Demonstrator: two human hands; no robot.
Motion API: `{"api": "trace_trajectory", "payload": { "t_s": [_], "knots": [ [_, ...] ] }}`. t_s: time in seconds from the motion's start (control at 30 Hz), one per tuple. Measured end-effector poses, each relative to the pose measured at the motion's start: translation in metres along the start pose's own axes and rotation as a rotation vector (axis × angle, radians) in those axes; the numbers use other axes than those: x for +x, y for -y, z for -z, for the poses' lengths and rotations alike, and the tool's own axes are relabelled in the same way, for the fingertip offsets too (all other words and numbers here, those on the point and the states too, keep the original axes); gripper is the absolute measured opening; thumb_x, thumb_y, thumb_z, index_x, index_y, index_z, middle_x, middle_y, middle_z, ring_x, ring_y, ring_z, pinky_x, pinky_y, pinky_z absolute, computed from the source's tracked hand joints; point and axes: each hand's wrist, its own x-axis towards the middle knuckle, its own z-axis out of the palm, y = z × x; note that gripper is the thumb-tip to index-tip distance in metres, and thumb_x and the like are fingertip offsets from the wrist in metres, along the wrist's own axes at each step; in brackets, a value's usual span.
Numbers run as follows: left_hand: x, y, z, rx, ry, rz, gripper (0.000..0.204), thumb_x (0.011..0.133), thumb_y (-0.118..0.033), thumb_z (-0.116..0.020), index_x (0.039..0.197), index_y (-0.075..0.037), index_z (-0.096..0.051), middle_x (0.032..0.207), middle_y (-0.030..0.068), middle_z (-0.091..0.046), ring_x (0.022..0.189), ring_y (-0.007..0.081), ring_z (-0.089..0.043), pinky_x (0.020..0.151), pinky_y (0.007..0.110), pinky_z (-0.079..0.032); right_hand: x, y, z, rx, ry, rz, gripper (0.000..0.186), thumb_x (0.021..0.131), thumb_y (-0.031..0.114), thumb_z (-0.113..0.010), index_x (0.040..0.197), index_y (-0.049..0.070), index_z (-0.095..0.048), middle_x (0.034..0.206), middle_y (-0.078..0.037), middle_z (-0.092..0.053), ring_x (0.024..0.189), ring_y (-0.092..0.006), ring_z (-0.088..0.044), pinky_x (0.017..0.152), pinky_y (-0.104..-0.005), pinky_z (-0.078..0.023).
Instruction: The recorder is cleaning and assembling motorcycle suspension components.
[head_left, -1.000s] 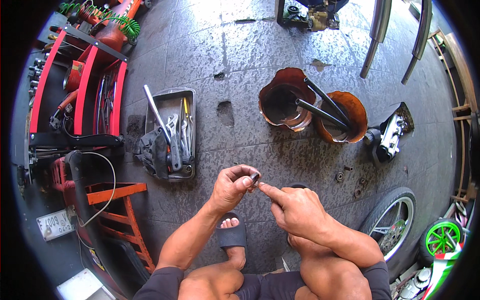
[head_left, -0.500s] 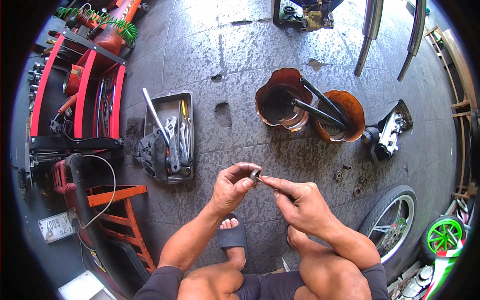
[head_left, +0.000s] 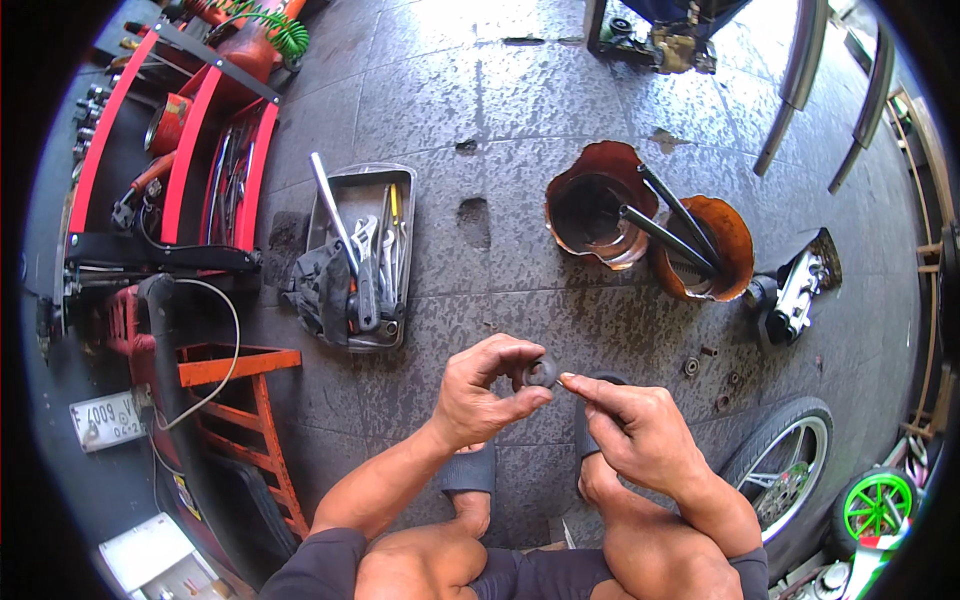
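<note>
My left hand [head_left: 490,392] pinches a small dark ring [head_left: 541,372] between thumb and fingertips, its round opening facing up. From the right, my right hand [head_left: 637,420] points at the ring with its index finger stretched forward and thumb tucked below. The fingertips of my right hand are pressed together close to the ring's edge. What they hold is too small to make out. Both hands are above the tiled floor [head_left: 440,370], in front of my knees.
A tool tray [head_left: 404,290] with wrenches stands at the left, beside a red tool rack [head_left: 190,160]. Two rusty cans [head_left: 600,255], one holding springs [head_left: 668,240], stand ahead. A wheel [head_left: 735,465] and small bearings [head_left: 691,367] lie at the right.
The ring has turned from nearly edge-on to showing its round face. Both hands have shifted slightly right, and the whole view has swung a little left.
</note>
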Motion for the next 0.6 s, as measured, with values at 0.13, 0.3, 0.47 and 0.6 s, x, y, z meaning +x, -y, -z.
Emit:
{"api": "trace_trajectory", "payload": {
  "t_s": [0.13, 0.3, 0.47, 0.6],
  "knots": [
    [-0.002, -0.003, -0.002, 0.025, -0.003, 0.012, 0.046, 0.074, -0.012, -0.088, 0.112, 0.003, -0.067, 0.096, 0.0077, -0.066, 0.075, 0.0093, -0.06, 0.065, 0.024, -0.051, 0.001, 0.001, -0.003, 0.022, 0.027, -0.046, 0.038, 0.084, 0.001, -0.062, 0.121, 0.005, -0.068, 0.094, -0.018, -0.072, 0.075, -0.0314, -0.069, 0.069, -0.0377, -0.055],
    [-0.006, -0.002, -0.003, -0.037, 0.013, 0.074, 0.047, 0.075, -0.012, -0.087, 0.114, 0.003, -0.066, 0.096, 0.0063, -0.065, 0.076, 0.0086, -0.059, 0.067, 0.024, -0.052, 0.002, 0.003, -0.004, 0.016, 0.02, -0.054, 0.037, 0.085, 0.001, -0.061, 0.121, 0.002, -0.068, 0.098, -0.019, -0.072, 0.078, -0.0304, -0.069, 0.07, -0.037, -0.055],
    [-0.009, -0.005, -0.005, -0.188, 0.041, 0.228, 0.047, 0.079, -0.006, -0.082, 0.121, 0.004, -0.063, 0.099, 0.0025, -0.061, 0.086, 0.0078, -0.058, 0.075, 0.023, -0.052, 0.003, 0.006, -0.002, 0.012, 0.057, -0.117, 0.037, 0.085, 0.002, -0.06, 0.121, 0.002, -0.067, 0.099, -0.019, -0.072, 0.081, -0.0313, -0.07, 0.074, -0.0382, -0.056],
    [-0.009, -0.007, -0.004, -0.351, 0.022, 0.319, 0.047, 0.082, -0.003, -0.079, 0.124, 0.003, -0.06, 0.103, 0.0013, -0.062, 0.091, 0.0082, -0.059, 0.081, 0.025, -0.051, 0.002, 0.005, -0.001, -0.007, 0.072, -0.118, 0.037, 0.085, 0.002, -0.06, 0.121, 0.003, -0.067, 0.101, -0.019, -0.071, 0.085, -0.0323, -0.07, 0.076, -0.0388, -0.056]
  ]
}}
